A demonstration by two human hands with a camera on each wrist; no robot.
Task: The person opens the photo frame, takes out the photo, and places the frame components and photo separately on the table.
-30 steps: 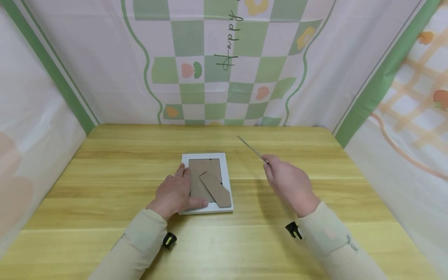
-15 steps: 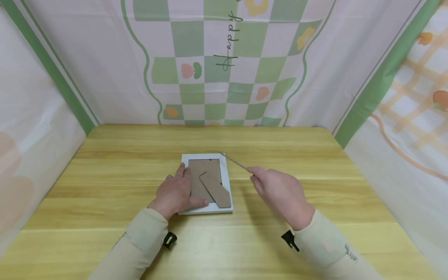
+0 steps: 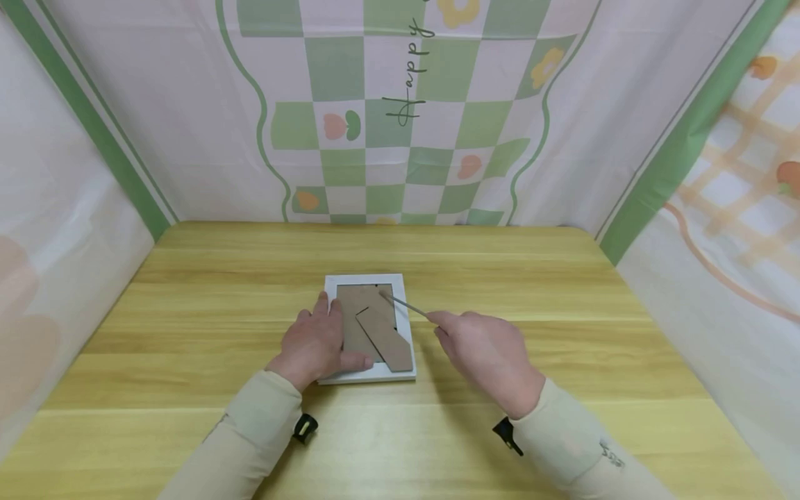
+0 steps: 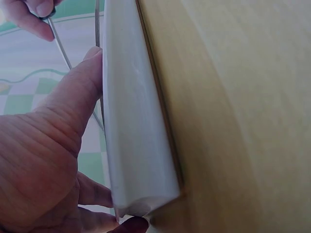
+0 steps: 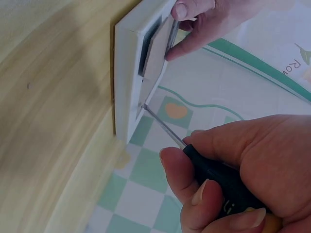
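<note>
A white picture frame (image 3: 400, 292) lies back side up on the table, its brown backing board (image 3: 359, 295) and slanted stand leg (image 3: 387, 340) showing. My left hand (image 3: 312, 347) holds the frame at its near left corner, thumb on the back and fingers at the left side. A fingertip (image 4: 133, 224) shows by the corner in the left wrist view. My right hand (image 3: 484, 351) grips a screwdriver (image 5: 211, 170) by its dark handle. The metal shaft (image 3: 409, 306) reaches over the frame's right rim, with its tip at the upper right of the backing, apparently touching it.
The wooden table (image 3: 219, 278) runs back to a hanging cloth (image 3: 387, 167) with green checks. More printed cloth (image 3: 737, 229) encloses the right side, and pale cloth (image 3: 69, 243) the left. A black wrist device (image 3: 507, 436) sits below the right cuff.
The right hand has moved left and nearer, bringing the screwdriver tip from above the table, across the frame's upper right corner, to the backing. The left hand and picture frame stay nearly still.
</note>
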